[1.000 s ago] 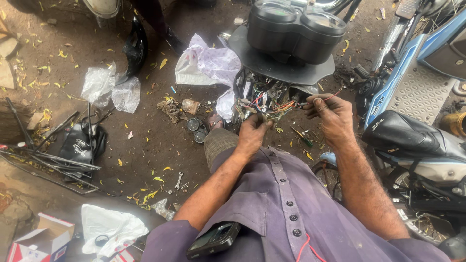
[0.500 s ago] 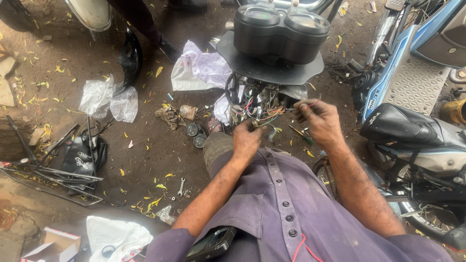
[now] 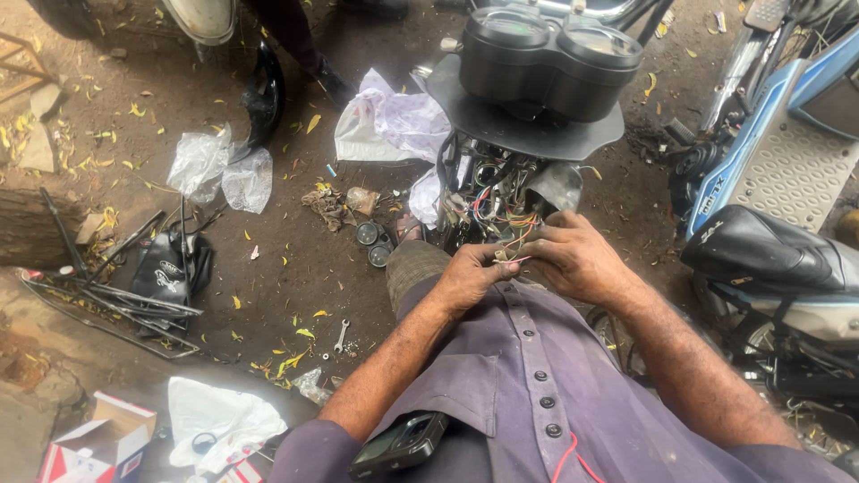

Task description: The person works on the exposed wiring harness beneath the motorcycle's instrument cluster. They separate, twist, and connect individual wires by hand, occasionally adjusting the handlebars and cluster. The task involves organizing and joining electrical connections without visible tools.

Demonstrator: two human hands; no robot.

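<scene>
both hands pinching thin coloured wire ends: left hand, right hand. tangled multicolour wiring loom at 12 o'clock, under black twin-dial instrument cluster. risk imo: tug too hard, strand snaps or wrong pair joined.

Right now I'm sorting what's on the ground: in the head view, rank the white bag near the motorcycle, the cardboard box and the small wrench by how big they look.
1. white bag
2. cardboard box, partly cut off and nearer the camera, so unsure
3. wrench, clearly smallest

Purple buttoned shirt, sleeves rolled up, forearms bare.
</scene>
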